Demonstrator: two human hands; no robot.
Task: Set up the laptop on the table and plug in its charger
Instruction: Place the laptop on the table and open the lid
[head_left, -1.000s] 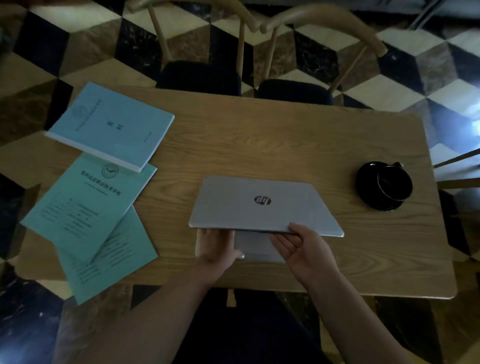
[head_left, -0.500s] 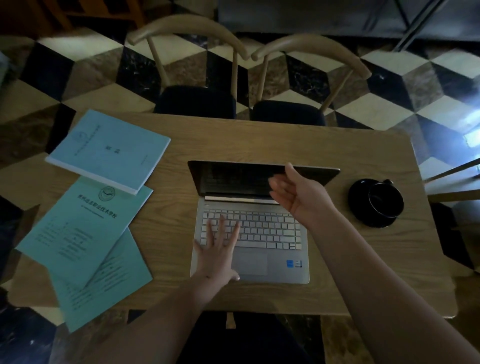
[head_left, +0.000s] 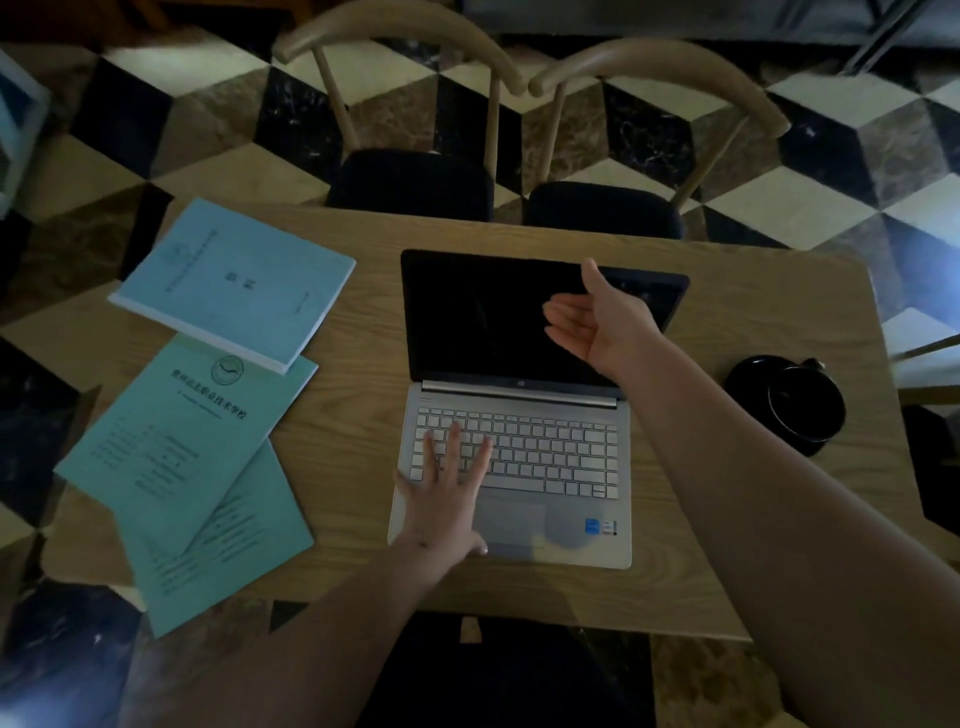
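Observation:
A silver laptop (head_left: 550, 457) stands open in the middle of the wooden table (head_left: 753, 545), its screen (head_left: 467, 317) black and tilted back. My left hand (head_left: 447, 493) lies flat with fingers spread on the left side of the keyboard and palm rest. My right hand (head_left: 597, 322) is raised in front of the screen's upper right part, palm up and fingers loosely apart, thumb near the lid's top edge. It grips nothing that I can see. No charger or cable is in view.
A pale blue booklet (head_left: 234, 280) and two green booklets (head_left: 176, 441) lie on the table's left side. A black cup on a black saucer (head_left: 789, 400) sits at the right. Two wooden chairs (head_left: 410, 182) stand at the far edge.
The lid went from nearly closed to fully open and tilted back, lifted by my right hand. My left hand moved from the front edge onto the keyboard.

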